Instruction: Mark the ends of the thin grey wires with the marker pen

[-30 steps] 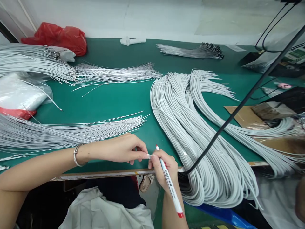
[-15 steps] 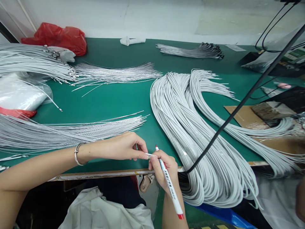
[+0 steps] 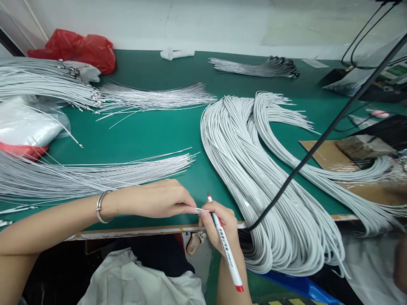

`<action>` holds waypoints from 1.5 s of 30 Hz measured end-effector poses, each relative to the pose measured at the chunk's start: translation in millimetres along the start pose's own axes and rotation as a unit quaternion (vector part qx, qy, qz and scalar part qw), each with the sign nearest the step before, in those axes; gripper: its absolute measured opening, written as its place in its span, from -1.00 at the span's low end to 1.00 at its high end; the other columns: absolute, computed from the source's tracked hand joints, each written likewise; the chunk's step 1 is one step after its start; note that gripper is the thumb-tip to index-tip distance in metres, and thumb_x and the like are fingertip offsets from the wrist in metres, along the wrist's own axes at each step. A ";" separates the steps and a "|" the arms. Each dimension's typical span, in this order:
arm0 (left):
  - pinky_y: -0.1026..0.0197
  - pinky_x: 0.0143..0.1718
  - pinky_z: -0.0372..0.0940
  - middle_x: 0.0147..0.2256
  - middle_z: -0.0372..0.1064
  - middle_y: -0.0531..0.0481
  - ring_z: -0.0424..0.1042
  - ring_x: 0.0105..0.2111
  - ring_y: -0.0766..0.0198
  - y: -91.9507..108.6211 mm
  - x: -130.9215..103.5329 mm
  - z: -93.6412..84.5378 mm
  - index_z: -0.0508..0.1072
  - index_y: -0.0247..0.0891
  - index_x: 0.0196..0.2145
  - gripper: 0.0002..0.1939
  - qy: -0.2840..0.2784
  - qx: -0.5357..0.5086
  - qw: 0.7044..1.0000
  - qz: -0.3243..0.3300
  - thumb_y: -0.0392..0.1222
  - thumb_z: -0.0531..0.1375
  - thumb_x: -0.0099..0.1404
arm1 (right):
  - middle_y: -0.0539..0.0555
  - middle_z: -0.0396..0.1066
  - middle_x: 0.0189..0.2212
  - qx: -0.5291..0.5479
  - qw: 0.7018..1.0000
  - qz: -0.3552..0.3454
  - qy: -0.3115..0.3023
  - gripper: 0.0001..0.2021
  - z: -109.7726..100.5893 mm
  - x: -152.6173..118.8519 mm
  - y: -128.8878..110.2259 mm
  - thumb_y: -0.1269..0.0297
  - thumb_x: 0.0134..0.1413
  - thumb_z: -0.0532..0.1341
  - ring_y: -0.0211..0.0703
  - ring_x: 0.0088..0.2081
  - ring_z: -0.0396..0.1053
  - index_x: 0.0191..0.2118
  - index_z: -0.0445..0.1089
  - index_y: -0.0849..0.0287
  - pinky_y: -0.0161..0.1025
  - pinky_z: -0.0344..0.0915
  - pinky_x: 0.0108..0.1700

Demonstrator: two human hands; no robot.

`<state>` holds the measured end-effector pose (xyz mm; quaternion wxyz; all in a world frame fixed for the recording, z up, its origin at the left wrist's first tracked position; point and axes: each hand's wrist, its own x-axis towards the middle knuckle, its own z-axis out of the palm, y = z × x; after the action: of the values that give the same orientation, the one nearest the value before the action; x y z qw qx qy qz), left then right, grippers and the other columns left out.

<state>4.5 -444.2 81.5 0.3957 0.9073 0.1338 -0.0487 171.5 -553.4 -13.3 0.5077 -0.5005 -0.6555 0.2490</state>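
Thumb and fingertips of my left hand [image 3: 165, 198] are closed on the short light ends of thin wires [image 3: 200, 210]. My right hand [image 3: 222, 222] pinches the same wires from the other side, its fingertips close to the left ones. It also holds a white marker pen [image 3: 229, 257] with red ends, slanted across the hand, its red tip pointing up and away. How many wires there are is too small to tell. Behind my left forearm lies a bundle of thin grey wires [image 3: 152, 168] on the green tabletop [image 3: 136, 133].
To the right, a thick looped bundle of grey cables [image 3: 254, 169] hangs over the table edge. A black cord [image 3: 305, 156] crosses in front of it. Further wire bundles [image 3: 159, 96] and a red bag [image 3: 82, 51] lie at the back. Cardboard [image 3: 324, 159] is at right.
My left hand has turned slightly, with the knuckles a little lower and the fingers closer together. The right hand and the marker pen have barely moved.
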 end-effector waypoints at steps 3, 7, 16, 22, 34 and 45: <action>0.34 -0.45 0.09 -0.50 0.35 0.03 0.24 -0.51 0.39 0.4 -0.4 1.1 0.48 -0.31 -0.40 -0.67 0.003 0.019 1.000 0.013 -0.18 0.02 0.43 | -0.10 0.24 -0.65 0.010 1.000 -0.003 0.003 -0.80 -0.2 0.7 -0.8 0.39 0.18 0.13 -0.34 -0.60 0.17 -0.48 0.26 0.14 -0.37 0.12 -0.48; 0.41 -0.50 0.15 -0.50 0.38 0.04 0.32 -0.55 0.42 2.2 1.5 -0.5 0.51 -0.33 -0.29 -0.72 -0.010 -0.080 0.995 -0.052 -0.18 0.04 0.42 | -0.11 0.24 -0.65 0.011 1.000 -0.001 0.014 -0.81 -1.7 0.6 -1.1 0.38 0.18 0.13 -0.34 -0.60 0.19 -0.47 0.27 0.13 -0.37 0.15 -0.45; 0.36 -0.45 0.14 -0.45 0.45 0.05 0.33 -0.51 0.42 2.1 3.7 5.5 0.52 -0.31 -0.25 -0.78 0.070 -0.046 0.995 -0.045 -0.26 0.07 0.38 | -0.12 0.28 -0.70 0.023 0.998 0.054 0.035 -0.73 -0.6 2.6 -4.0 0.35 0.21 0.09 -0.38 -0.64 0.19 -0.54 0.25 0.15 -0.40 0.13 -0.51; 0.33 -0.38 0.15 -0.38 0.48 0.03 0.38 -0.43 0.37 -10.6 10.6 13.8 0.52 -0.30 -0.28 -0.78 0.106 -0.023 0.993 -0.044 -0.23 0.09 0.39 | -0.10 0.29 -0.71 0.004 0.995 0.094 0.039 -0.68 0.3 4.9 1.3 0.28 0.23 0.09 -0.37 -0.66 0.20 -0.57 0.26 0.16 -0.39 0.15 -0.53; 0.22 -0.20 0.18 -0.30 0.42 -0.07 0.36 -0.26 0.21 -60.9 32.0 39.8 0.51 -0.31 -0.23 -0.78 0.176 0.079 0.978 -0.077 -0.19 0.08 0.40 | 0.11 0.55 -0.36 -0.097 0.979 0.124 0.129 -0.81 1.4 -8.7 28.7 0.27 0.17 0.18 -0.16 -0.39 0.49 -0.13 0.43 0.20 -0.21 0.42 -0.26; 0.25 -0.29 0.15 -0.33 0.42 -0.04 0.35 -0.33 0.25 -50.5 25.8 33.6 0.44 -0.33 -0.20 -0.77 0.114 0.091 0.988 -0.045 -0.19 0.03 0.44 | 0.11 0.55 -0.30 -0.136 0.980 0.095 0.113 -0.78 7.7 -5.6 24.6 0.34 0.19 0.17 -0.14 -0.33 0.50 -0.05 0.39 0.17 -0.17 0.43 -0.16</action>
<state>15.6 -430.6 18.0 0.2915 0.9321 0.2136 0.0254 174.3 -547.9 -38.9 0.4795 -0.6498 -0.5711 0.1472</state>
